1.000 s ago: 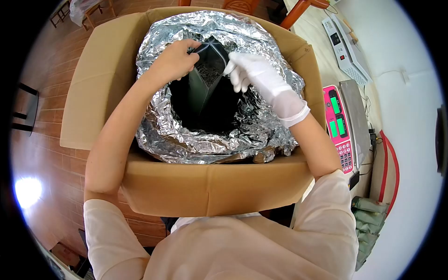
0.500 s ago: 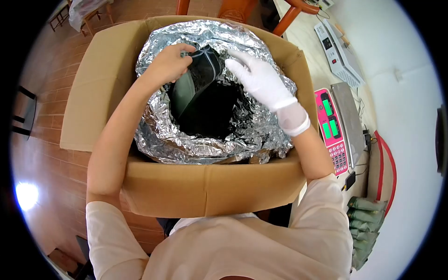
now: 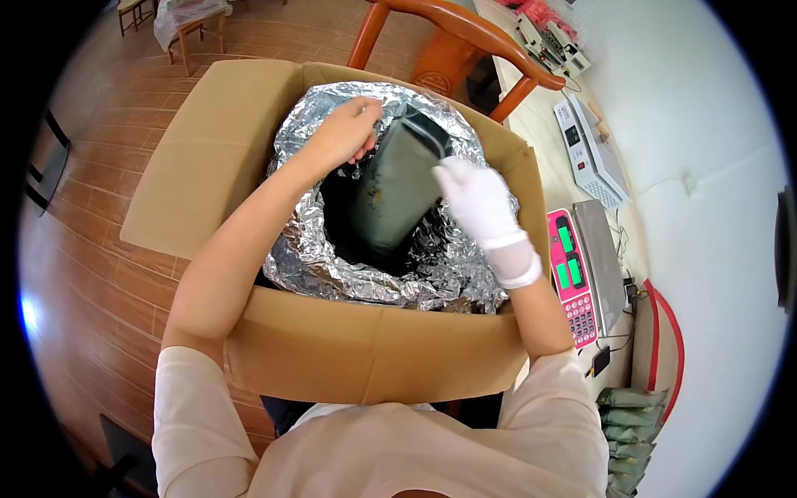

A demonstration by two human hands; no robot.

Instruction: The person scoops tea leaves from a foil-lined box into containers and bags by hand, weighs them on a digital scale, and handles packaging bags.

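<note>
A dark green pouch [image 3: 397,187], open at its top, stands tilted inside the crumpled silver foil lining [image 3: 303,270] of a cardboard box [image 3: 365,353]. My bare left hand [image 3: 349,133] is closed at the pouch's upper left edge; its fingertips are partly hidden. On the other side, my right hand [image 3: 475,195], in a white glove, is closed on the upper right corner of the pouch. Dark loose contents fill the hollow of the foil around the pouch's lower end, too dark to make out.
A pink scale [image 3: 573,278] with lit green displays stands on the counter to the right, with a white machine [image 3: 588,149] beyond it. Several filled green pouches [image 3: 631,432] are stacked at lower right. A wooden chair [image 3: 465,29] stands behind the box.
The pouch has come up and turned so its broad face shows. My right hand, with fingers apart before, has closed on its corner. The view has shifted.
</note>
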